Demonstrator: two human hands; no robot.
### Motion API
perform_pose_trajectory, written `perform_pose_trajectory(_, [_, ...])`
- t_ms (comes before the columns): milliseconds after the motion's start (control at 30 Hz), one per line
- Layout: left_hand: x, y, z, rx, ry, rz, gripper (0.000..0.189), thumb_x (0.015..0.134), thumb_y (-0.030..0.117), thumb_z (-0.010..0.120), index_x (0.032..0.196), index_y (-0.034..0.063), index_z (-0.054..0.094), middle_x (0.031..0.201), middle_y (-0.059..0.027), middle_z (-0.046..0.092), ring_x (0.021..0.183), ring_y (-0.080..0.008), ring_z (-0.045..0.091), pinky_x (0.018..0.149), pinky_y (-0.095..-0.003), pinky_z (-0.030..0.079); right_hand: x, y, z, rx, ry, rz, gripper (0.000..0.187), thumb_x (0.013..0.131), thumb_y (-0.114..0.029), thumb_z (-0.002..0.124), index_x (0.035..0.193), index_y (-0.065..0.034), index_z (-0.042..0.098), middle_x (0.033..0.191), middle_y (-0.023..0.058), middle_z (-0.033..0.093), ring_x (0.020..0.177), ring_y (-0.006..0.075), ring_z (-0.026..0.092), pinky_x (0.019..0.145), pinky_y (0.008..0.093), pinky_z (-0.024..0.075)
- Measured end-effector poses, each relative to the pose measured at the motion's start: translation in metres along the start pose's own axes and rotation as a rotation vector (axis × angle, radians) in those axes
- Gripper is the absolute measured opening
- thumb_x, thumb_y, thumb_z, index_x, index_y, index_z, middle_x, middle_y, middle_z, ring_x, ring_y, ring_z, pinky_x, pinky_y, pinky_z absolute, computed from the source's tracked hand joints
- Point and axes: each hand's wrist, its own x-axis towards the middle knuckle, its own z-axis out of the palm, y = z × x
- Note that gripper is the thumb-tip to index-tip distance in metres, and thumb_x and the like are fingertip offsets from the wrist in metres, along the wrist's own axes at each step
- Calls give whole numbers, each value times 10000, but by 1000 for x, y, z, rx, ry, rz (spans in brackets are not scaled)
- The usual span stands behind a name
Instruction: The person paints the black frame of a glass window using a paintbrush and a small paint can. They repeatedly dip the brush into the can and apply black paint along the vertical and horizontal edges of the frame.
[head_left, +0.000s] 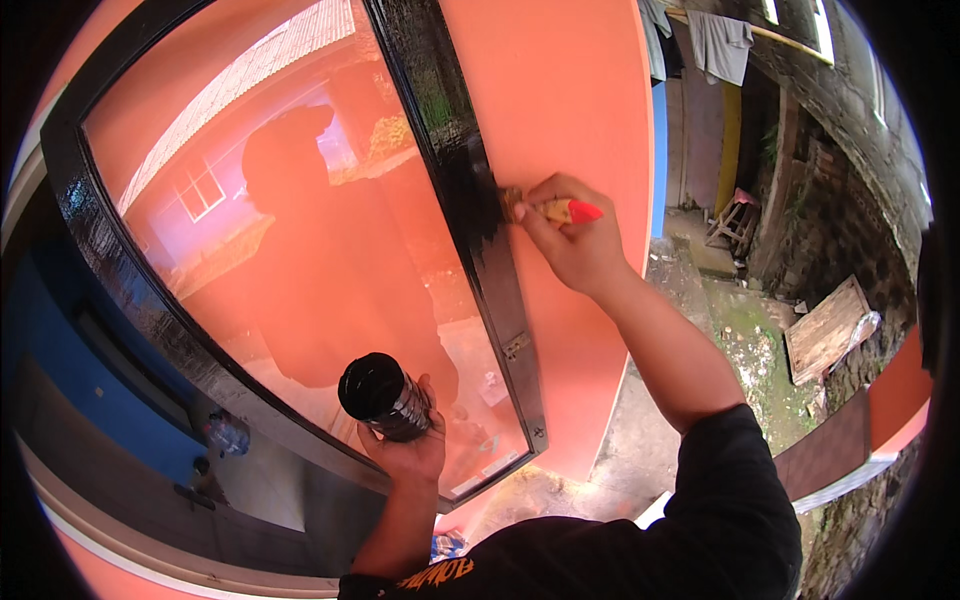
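Observation:
My right hand grips a paintbrush with a wooden handle and a red tip. Its bristles touch the right stile of a glazed window sash. Glossy black paint covers that stile's upper part, while the lower stretch near a small metal fitting looks dull brown. Below and to the left, my left hand cups a can of black paint, tilted with its mouth towards me. Behind the can, the glass pane reflects a person's outline and a house.
An orange wall stands behind the sash. Left of it, an opening shows a dim blue room with a plastic bottle. On the right are a wooden board, a small stool and hanging laundry.

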Motion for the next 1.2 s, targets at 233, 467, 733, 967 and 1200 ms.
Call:
perform_pose_trajectory(233, [-1, 0, 0, -8, -22, -17, 700, 872, 561, 602, 1412, 120, 554, 1346, -173, 631, 1282, -378, 587, 857, -464, 613, 16, -9, -6, -8, 121, -109, 130, 898, -90, 753, 909, -20, 645, 843, 98, 694, 743, 186, 681, 668, 301, 526])
perform_pose_trajectory(467, [0, 0, 1, -13, -38, -21, 685, 878, 550, 606, 1404, 115, 556, 1352, -161, 629, 1292, -382, 579, 864, -470, 612, -16, 11, 7, -85, 37, -82, 103, 898, -60, 740, 909, -21, 645, 875, 113, 703, 793, 206, 709, 680, 318, 539])
perform_pose_trajectory(733, [0, 4, -3, -16, 23, -31, 717, 861, 581, 612, 1407, 120, 554, 1342, -150, 636, 1294, -380, 577, 846, -462, 611, -37, -8, -21, -13, -198, 118, 91, 892, -1, 709, 937, 10, 631, 931, 124, 719, 845, 169, 699, 739, 318, 554])
perform_pose_trajectory(967, [0, -1, 1, 10, 4, 14, 721, 883, 594, 573, 1402, 94, 547, 1351, -145, 621, 1302, -359, 568, 819, -453, 610, 68, -13, 10, 26, -12, -65, 85, 919, -100, 716, 940, -30, 671, 813, 68, 716, 760, 128, 685, 695, 290, 536])
perform_pose_trajectory(1200, [2, 0, 0, -2, 37, -12, 676, 901, 595, 545, 1389, 127, 563, 1330, -90, 642, 1311, -363, 566, 815, -461, 619, 188, -42, 5, -60, 194, -414, 137, 929, -157, 720, 964, -35, 667, 815, 81, 726, 758, 175, 709, 709, 308, 549])
